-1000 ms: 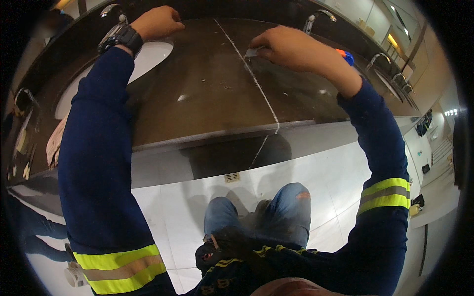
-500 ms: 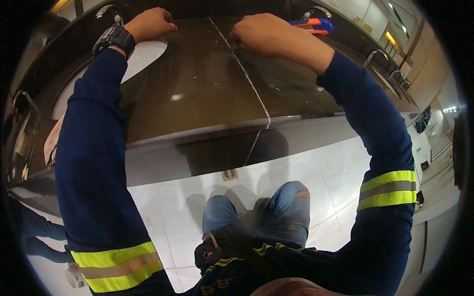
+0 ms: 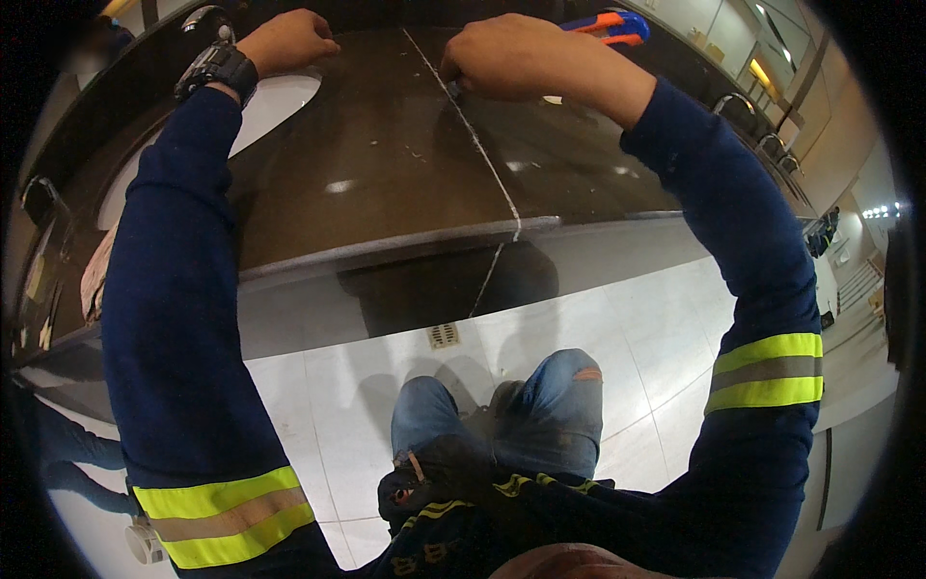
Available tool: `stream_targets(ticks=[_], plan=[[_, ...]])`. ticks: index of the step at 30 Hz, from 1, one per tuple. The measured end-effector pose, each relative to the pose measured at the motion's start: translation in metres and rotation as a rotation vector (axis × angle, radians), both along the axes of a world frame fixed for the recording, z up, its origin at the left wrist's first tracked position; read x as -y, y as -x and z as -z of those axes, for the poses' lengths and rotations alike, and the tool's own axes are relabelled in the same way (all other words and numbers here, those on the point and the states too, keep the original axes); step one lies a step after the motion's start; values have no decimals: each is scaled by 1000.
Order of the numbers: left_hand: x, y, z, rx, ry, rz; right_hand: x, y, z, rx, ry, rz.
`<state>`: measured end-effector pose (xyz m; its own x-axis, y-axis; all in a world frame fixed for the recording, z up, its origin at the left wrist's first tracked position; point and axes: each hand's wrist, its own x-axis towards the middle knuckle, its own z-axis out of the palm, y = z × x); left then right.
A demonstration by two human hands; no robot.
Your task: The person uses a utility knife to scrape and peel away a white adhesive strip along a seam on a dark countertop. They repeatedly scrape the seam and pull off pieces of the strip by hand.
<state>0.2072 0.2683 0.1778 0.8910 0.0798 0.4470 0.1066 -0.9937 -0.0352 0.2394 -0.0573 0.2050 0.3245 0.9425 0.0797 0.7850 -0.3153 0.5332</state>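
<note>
Across a dark brown, glossy countertop (image 3: 376, 183) runs a pale seam line (image 3: 482, 159), toward me and over the front edge. My right hand (image 3: 511, 58) is closed at the seam's far part. Out behind it sticks the blue and orange handle of a utility knife (image 3: 622, 27); a small greyish tip shows under my fingers, the rest of the tool being hidden. My left hand (image 3: 287, 43), with a black watch (image 3: 217, 72) on its wrist, rests loosely bent beyond the white basin, thumb and forefinger slightly apart, nothing visible in it.
A white basin (image 3: 280, 111) is set into the counter under my left forearm, with a chrome tap (image 3: 207, 19) behind. More taps (image 3: 735, 101) stand at the right. A pinkish cloth (image 3: 96, 275) lies at the left. Below are white floor tiles and a drain grate (image 3: 443, 335).
The whole view has shifted slightly. My right hand stays at the seam with the knife, and a small cream patch now shows under its wrist. My left hand looks much the same.
</note>
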Motion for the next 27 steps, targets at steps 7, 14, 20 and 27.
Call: stream_targets(ticks=[7,14,20,27], plan=[[4,2,1,10,26,9,14,17,-1,98,43,-43],[-2,-1,1,32,2,11,35,41,1,159,49,-91],[3,1,-2,1,-4,10,54,65,-1,173,80,-93],[-2,0,1,37,12,4,62,77,-1,163,81,-113]])
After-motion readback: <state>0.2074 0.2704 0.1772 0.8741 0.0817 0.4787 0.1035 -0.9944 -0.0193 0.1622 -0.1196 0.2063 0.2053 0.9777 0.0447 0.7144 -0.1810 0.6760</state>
